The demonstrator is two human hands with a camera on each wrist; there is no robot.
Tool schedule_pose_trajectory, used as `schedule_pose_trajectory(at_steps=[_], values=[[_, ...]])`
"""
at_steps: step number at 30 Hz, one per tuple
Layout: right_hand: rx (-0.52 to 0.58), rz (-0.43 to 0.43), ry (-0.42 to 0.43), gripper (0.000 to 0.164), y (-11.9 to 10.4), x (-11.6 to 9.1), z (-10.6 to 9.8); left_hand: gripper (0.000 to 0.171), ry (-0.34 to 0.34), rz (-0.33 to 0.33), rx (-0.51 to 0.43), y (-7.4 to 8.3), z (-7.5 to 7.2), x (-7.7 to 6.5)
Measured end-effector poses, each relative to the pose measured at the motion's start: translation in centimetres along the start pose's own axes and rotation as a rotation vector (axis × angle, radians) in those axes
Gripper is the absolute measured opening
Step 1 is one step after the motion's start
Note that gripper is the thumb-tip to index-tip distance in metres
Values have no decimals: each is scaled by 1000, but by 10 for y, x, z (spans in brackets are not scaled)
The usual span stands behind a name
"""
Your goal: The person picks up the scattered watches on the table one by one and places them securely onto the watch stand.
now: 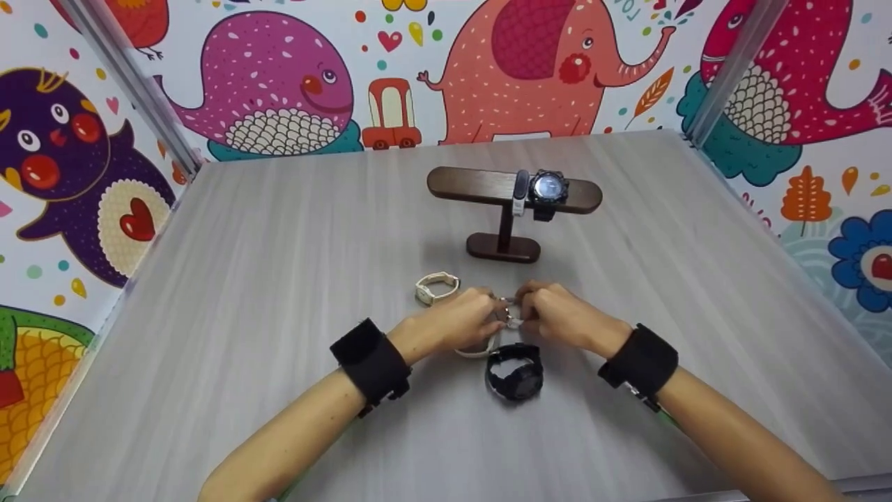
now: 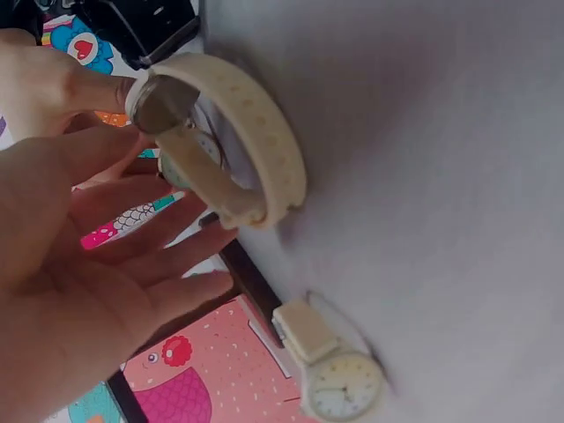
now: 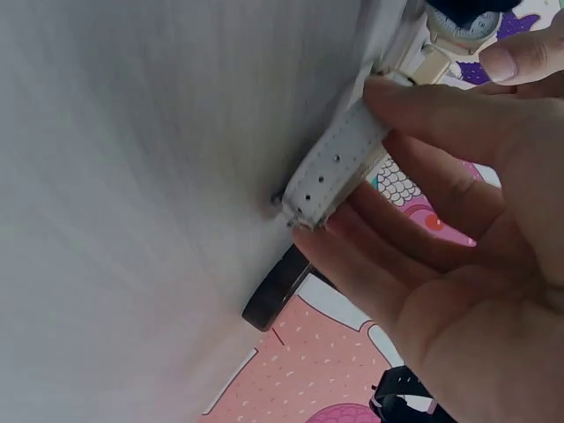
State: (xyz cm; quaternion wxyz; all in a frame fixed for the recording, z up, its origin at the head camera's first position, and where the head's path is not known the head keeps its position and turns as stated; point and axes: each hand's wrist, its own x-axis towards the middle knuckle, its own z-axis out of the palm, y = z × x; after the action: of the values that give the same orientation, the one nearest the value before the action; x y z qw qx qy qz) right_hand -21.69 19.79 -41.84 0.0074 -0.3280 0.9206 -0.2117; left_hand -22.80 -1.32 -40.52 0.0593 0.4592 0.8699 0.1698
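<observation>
Both hands meet at a watch with a white strap point(image 1: 513, 322) in front of the stand. My right hand point(image 1: 568, 317) pinches its punched strap end point(image 3: 330, 163) between thumb and fingers. On the other side, my left hand point(image 1: 460, 317) holds the watch with thumb and forefinger, its other fingers spread loosely. A round dial point(image 2: 210, 150) shows partly behind a cream strap in the left wrist view. That cream-strapped watch point(image 2: 273, 132) lies looped beside my left hand, which partly covers it in the head view. Just nearer stands a black watch point(image 1: 516, 376).
Another cream watch point(image 1: 437, 287) lies on the grey table point(image 1: 293, 279), left of the hands. Beyond them stands a dark wooden T-shaped stand point(image 1: 474, 183) bearing a slim band point(image 1: 521, 185) and a chunky black watch point(image 1: 549, 187). Cartoon-printed walls point(image 1: 432, 42) edge the table.
</observation>
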Motion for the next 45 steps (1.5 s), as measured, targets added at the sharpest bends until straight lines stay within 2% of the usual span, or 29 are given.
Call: schedule_pose_trajectory(at_steps=[3,7,11,14,17,20,23,30,33,36,40,45], values=[[13,36,9,7,-1,-1,0,24,18,-25,-11,-1,1,-2],[32,55,66,5,-3,-1,-3,40,84,-80,-62,0,-4,-4],[72,67,151,7,-10,0,-8,59,201,-138,-196,0,-11,-7],[108,64,217,9,-19,2,-12,68,317,-155,-317,0,-15,-9],[158,55,291,9,-28,3,-15,75,441,-138,-395,1,-18,-10],[216,31,375,9,-36,3,-17,81,541,-112,-433,5,-20,-11],[274,-22,464,7,-40,4,-16,80,602,-89,-460,10,-21,-13],[372,-168,639,9,-40,4,-9,64,702,-11,-535,18,-22,-14],[394,-205,673,12,-40,4,-7,60,751,23,-529,18,-22,-15],[414,-230,678,13,-40,5,-7,57,793,68,-463,18,-22,-17],[423,-241,642,13,-38,7,-7,52,824,107,-370,15,-22,-17],[373,-233,592,22,-32,5,-10,52,837,107,-310,4,-21,-17]])
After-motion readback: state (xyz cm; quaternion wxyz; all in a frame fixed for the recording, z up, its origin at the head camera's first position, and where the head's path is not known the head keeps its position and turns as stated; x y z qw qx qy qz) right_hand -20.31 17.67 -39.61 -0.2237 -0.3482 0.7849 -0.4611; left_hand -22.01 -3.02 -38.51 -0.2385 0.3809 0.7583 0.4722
